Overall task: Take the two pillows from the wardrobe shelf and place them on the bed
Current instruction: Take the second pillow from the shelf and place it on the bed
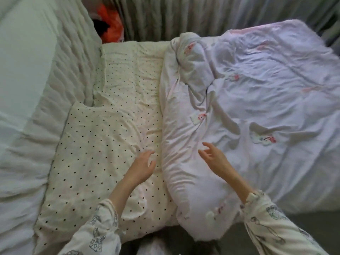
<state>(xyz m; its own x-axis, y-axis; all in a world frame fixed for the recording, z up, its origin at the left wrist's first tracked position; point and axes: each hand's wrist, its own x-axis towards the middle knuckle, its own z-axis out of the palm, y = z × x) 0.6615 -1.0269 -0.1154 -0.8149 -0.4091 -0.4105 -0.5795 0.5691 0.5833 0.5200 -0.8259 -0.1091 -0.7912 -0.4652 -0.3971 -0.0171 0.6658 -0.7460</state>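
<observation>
Pillows are what we look for, yet we cannot pick out any plain pillow shape; what lies under our hands is bedding on the bed. Our left hand [144, 165] hovers over or lightly touches the cream fabric with small black dots [103, 137], fingers spread and loosely bent, gripping nothing. Whether that dotted piece is a pillow or a sheet we cannot tell; its long axis runs away from us, from the near edge toward the curtain, and a separate dotted corner juts out on the left side. Our right hand [211, 156] is also loose, fingers apart and straightish, held just above the rolled edge of the white quilt with small pink and red printed figures [248, 92]. That roll lies just right of the left hand and under the right hand, its long axis pointing away from us as well, beside the dotted fabric and touching it along one seam. Both sleeves [266, 227] are pale with dark line drawings. Farther left, a padded pale green headboard [27, 70] borders the dotted fabric. At the far side hang grey pleated curtains [165, 17], with an orange object [110, 19] tucked in the corner near them.
</observation>
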